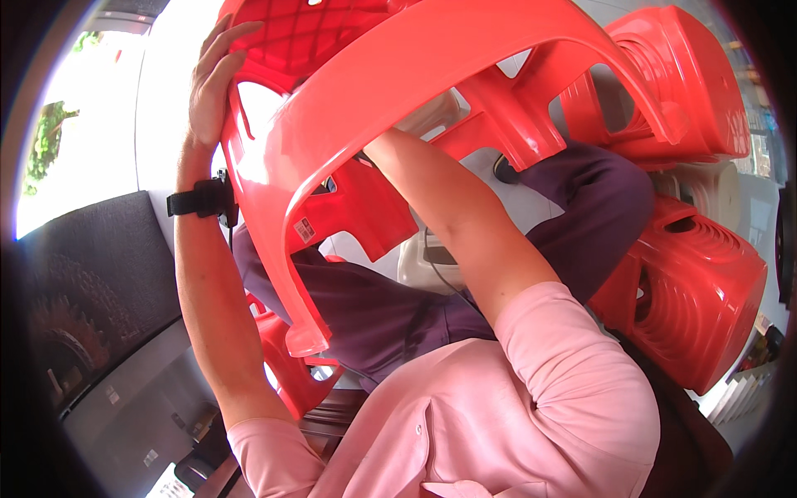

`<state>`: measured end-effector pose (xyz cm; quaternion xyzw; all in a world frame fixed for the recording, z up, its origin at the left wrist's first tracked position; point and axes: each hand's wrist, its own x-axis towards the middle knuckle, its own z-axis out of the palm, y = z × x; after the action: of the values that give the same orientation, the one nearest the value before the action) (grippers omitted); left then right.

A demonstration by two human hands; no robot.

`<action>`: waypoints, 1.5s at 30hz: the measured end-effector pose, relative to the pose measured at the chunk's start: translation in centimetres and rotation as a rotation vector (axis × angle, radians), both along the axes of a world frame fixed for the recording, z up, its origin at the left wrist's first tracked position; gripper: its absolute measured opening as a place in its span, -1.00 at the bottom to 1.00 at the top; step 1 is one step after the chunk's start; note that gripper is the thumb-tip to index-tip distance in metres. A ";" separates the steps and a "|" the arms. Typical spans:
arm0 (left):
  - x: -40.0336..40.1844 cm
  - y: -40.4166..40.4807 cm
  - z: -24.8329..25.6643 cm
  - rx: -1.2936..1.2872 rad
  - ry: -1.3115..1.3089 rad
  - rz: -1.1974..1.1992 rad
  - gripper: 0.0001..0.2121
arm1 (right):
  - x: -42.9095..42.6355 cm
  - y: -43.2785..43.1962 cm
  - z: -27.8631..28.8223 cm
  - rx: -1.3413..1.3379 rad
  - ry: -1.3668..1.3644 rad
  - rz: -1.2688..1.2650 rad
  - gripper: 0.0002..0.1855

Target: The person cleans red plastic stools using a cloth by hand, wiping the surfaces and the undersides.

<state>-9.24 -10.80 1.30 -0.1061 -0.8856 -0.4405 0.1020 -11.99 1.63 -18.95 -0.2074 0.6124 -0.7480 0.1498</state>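
Note:
A large red plastic chair (373, 81) is tilted over my lap, its curved rim and legs towards me and its latticed part at the top. My left hand (215, 81) rests against the chair's left edge, fingers spread along it; a black strap with a small device (215, 198) sits on that wrist. My right forearm passes under the chair's curved rim, and the right hand is hidden behind the red plastic. A small printed label (304, 230) is stuck on an inner red panel.
Red plastic stools (691, 299) stand at the right, with another red stool (685, 81) above them and a beige one (710, 190) between. A beige plastic stool (426, 264) is below the chair. A dark panel (106, 286) is at the left.

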 end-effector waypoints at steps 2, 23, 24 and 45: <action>-0.5 -0.1 0.3 -0.048 -0.014 -0.024 -0.55 | 1.6 1.2 -2.4 0.089 0.080 0.020 -0.77; -0.7 0.2 0.0 -0.161 0.042 0.026 -0.53 | 15.2 14.1 1.3 0.529 0.441 0.254 -0.61; -0.5 0.2 -0.1 -0.173 0.074 0.045 -0.58 | 15.9 13.3 -0.1 0.541 0.481 0.268 -0.62; -1.2 -2.6 -0.2 -0.099 -0.041 -0.065 -0.54 | 15.4 18.1 -2.9 0.700 0.836 0.101 -0.56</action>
<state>-10.49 -13.37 1.15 -0.1306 -0.9043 -0.4015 0.0639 3.45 19.75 -21.82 -0.4541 0.8212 -0.3453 -0.0104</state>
